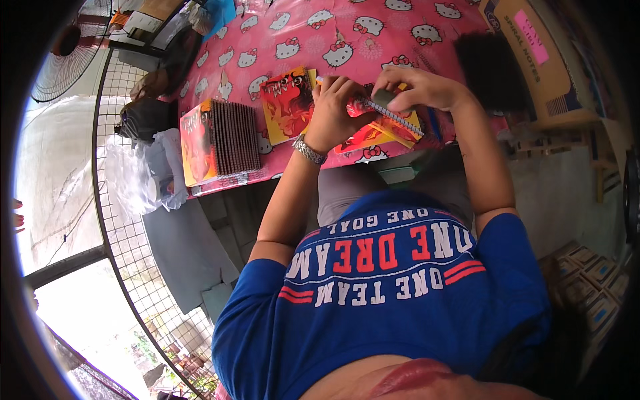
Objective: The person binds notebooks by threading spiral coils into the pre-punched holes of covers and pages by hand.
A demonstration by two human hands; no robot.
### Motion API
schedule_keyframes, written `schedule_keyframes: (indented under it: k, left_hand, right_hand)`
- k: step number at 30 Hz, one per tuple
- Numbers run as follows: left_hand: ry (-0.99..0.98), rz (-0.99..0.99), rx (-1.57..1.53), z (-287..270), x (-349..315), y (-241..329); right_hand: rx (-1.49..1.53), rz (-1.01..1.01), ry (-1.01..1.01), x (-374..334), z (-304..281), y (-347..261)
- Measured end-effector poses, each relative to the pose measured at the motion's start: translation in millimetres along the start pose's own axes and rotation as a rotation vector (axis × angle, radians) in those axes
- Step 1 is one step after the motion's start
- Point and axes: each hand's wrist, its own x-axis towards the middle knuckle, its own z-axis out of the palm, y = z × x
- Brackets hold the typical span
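A spiral notebook [393, 121] with a red and yellow cover lies in front of me near the table edge, its wire coil running slantwise. My left hand [335, 110], with a metal watch on the wrist, grips its left side, fingers curled and thumb toward the coil. Above the coil, my right hand [421, 90] pinches a small dark grey-green block [383, 98] between thumb and fingers; its exact kind is unclear. More notebooks with the same cover [283, 103] lie flat just left of my left hand. Both hands partly cover the notebook.
A neat stack of spiral notebooks [233, 140] stands at the table's left edge, beside a clear plastic bag [150, 173]. On the right are a black object [490, 72] and a cardboard box [533, 60]. A pink patterned cloth [373, 50] covers the table. A fan [70, 50] stands far left.
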Motion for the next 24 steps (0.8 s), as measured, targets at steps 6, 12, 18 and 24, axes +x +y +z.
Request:
schedule_keyframes:
  k: [6, 12, 18, 24]
  left_hand:
    - [0.042, 0.107, -0.070, -22.8, 4.3, -15.3]
    - [0.057, 0.016, -0.128, -33.6, -4.6, -44.4]
    - [-0.093, -0.141, -0.281, -33.9, -7.6, -41.9]
    - [-0.072, -0.139, -0.341, -28.5, -11.4, -45.6]
  right_hand:
    - [0.003, -0.009, -0.007, 24.7, 3.5, -0.9]
    - [-0.040, 0.127, 0.010, 40.7, 5.2, -4.9]
    - [0.280, -0.148, -0.117, 45.6, 4.7, 6.1]
    - [0.172, 0.002, -0.065, 48.7, 3.6, 1.8]
